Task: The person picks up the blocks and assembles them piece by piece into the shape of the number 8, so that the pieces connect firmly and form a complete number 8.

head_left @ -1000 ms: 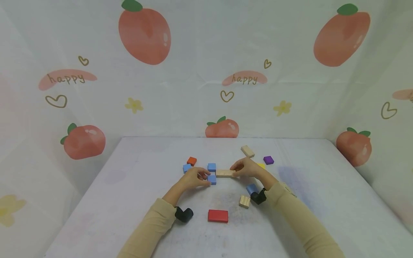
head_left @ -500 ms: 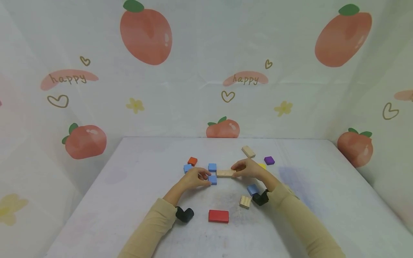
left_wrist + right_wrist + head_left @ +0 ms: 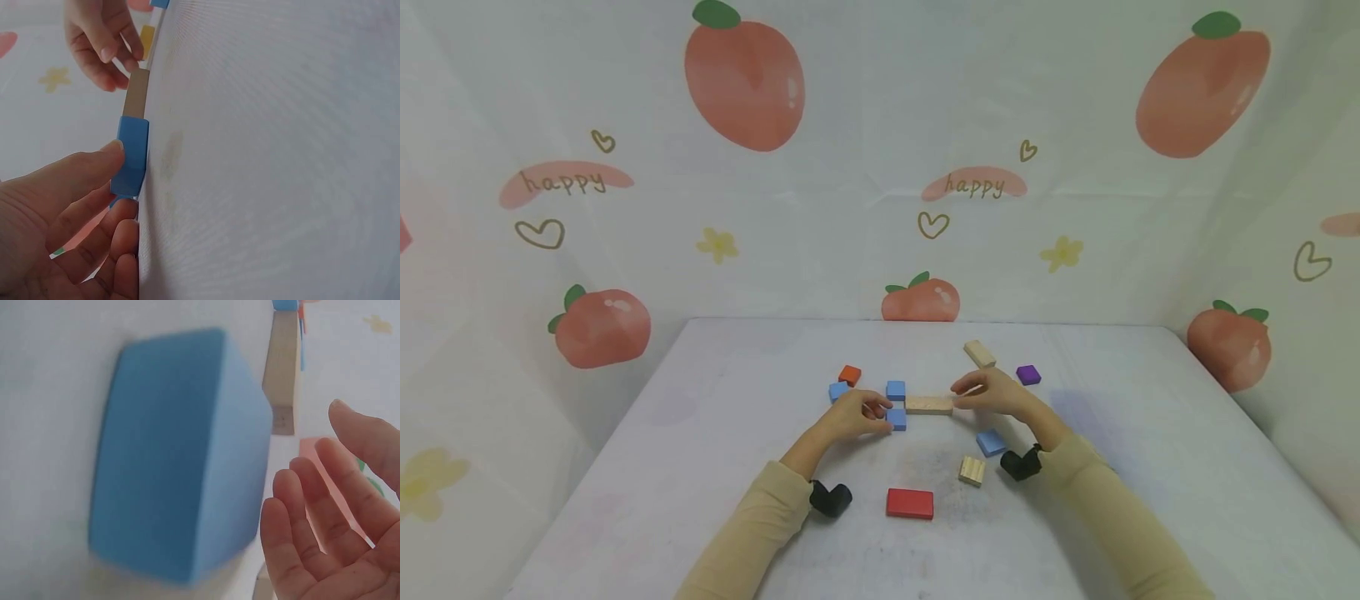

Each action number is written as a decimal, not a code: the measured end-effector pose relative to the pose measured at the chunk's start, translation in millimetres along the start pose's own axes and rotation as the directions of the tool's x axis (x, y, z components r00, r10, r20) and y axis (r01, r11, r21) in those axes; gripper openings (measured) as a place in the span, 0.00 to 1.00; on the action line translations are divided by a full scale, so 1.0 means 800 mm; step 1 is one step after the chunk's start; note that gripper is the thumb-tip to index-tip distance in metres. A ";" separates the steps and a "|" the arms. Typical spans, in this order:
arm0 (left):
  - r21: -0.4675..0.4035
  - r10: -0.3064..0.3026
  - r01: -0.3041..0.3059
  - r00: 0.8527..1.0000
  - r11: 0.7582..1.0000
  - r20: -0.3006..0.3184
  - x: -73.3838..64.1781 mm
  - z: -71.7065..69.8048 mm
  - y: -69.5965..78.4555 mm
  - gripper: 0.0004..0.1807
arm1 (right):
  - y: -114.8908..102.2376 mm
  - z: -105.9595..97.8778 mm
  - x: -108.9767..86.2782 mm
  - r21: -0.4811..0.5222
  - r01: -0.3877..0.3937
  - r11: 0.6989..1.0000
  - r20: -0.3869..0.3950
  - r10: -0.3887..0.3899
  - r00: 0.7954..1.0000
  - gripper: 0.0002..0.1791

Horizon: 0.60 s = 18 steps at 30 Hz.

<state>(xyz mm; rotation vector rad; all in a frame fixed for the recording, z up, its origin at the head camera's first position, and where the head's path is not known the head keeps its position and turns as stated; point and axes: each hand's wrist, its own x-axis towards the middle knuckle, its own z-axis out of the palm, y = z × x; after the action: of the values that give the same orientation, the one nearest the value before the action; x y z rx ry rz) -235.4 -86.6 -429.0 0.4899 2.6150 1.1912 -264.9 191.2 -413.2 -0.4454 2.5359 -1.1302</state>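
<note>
In the head view my left hand [image 3: 852,415] is at the nearer of two small blue blocks, the near blue block [image 3: 898,420]. The left wrist view shows its thumb against the blue block [image 3: 132,156] and its fingers curled at the end. The far blue block [image 3: 896,389] stands just behind. A long plain wooden block [image 3: 929,406] lies flat, its left end against the blue pair. Off its right end hovers my right hand [image 3: 997,393]. In the right wrist view the right hand [image 3: 340,512] holds nothing, its fingers loosely bent and apart from the wooden block [image 3: 282,375].
An orange block [image 3: 850,375] and another blue block [image 3: 838,391] lie left. Farther right are a wooden block [image 3: 980,354] and a purple block [image 3: 1028,375]. Nearer are a blue block [image 3: 990,442], a ridged wooden block [image 3: 972,471] and a red block [image 3: 910,503].
My right hand has let go of the long wooden block's right end and moved slightly right, its fingers spreading. The left hand stays where it was. The head view has shifted a little.
</note>
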 end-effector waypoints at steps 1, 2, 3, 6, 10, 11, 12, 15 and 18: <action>-0.002 0.001 -0.001 1.000 1.000 -0.001 0.000 0.000 0.000 0.17 | 0.001 -0.003 -0.002 -0.001 0.002 1.000 -0.003 -0.002 1.000 0.19; -0.004 -0.002 0.002 1.000 1.000 -0.001 0.000 0.000 0.000 0.17 | 0.002 -0.005 -0.004 -0.004 0.005 1.000 -0.006 -0.005 1.000 0.19; -0.006 -0.005 0.005 1.000 1.000 -0.001 0.000 0.000 0.000 0.17 | 0.003 -0.008 -0.006 -0.006 0.008 1.000 -0.011 -0.008 1.000 0.19; -0.014 -0.011 0.011 1.000 1.000 0.004 -0.001 0.000 0.000 0.17 | 0.005 -0.015 -0.013 -0.006 0.006 1.000 -0.036 -0.007 0.999 0.20; -0.016 -0.007 0.007 1.000 1.000 0.005 -0.002 -0.001 0.001 0.17 | 0.012 -0.025 -0.022 -0.003 0.005 1.000 -0.077 -0.005 0.997 0.20; -0.015 -0.005 0.005 1.000 1.000 0.006 -0.002 -0.001 0.001 0.17 | 0.014 -0.028 -0.024 -0.003 0.006 1.000 -0.088 -0.006 0.996 0.20; -0.015 -0.004 0.004 1.000 1.000 0.008 -0.002 -0.002 0.001 0.17 | 0.016 -0.031 -0.026 -0.011 0.010 1.000 -0.100 -0.011 0.995 0.20; -0.017 -0.006 0.006 1.000 1.000 0.009 -0.002 -0.002 0.002 0.18 | 0.023 -0.039 -0.032 -0.022 0.014 1.000 -0.130 -0.017 0.991 0.20; -0.018 -0.013 0.013 1.000 1.000 0.010 -0.002 -0.002 0.001 0.18 | 0.029 -0.045 -0.036 -0.031 0.001 1.000 -0.160 -0.006 0.987 0.20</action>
<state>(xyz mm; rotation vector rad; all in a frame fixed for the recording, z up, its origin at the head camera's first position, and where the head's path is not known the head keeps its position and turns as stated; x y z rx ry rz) -234.8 -88.2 -427.3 0.4733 2.5931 1.2049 -257.1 241.3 -403.5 -0.3800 2.6944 -1.1730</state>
